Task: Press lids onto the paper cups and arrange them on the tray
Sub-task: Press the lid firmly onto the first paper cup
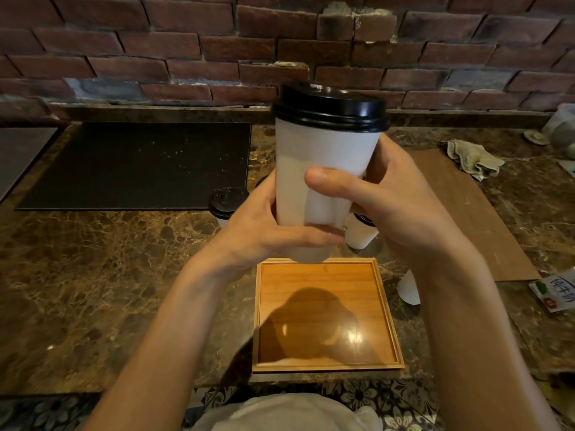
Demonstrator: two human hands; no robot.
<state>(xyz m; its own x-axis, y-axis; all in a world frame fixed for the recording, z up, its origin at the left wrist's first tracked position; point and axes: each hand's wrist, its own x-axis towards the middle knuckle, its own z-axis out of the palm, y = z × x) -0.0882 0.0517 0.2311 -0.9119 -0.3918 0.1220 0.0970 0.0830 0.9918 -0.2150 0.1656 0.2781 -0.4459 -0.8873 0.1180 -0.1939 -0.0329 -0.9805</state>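
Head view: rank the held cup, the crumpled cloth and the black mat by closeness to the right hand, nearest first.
1. The held cup, centre, gripped by the right hand.
2. The crumpled cloth, back right.
3. The black mat, far left.

Café or drinks bar: brick wall (186,42), marble table (109,275), lidded paper cups (227,203), wooden tray (326,367), cloth (473,158).

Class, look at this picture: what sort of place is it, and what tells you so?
Probably a café counter: a marble worktop against a brick wall, a paper cup with a black lid, and a wooden tray.
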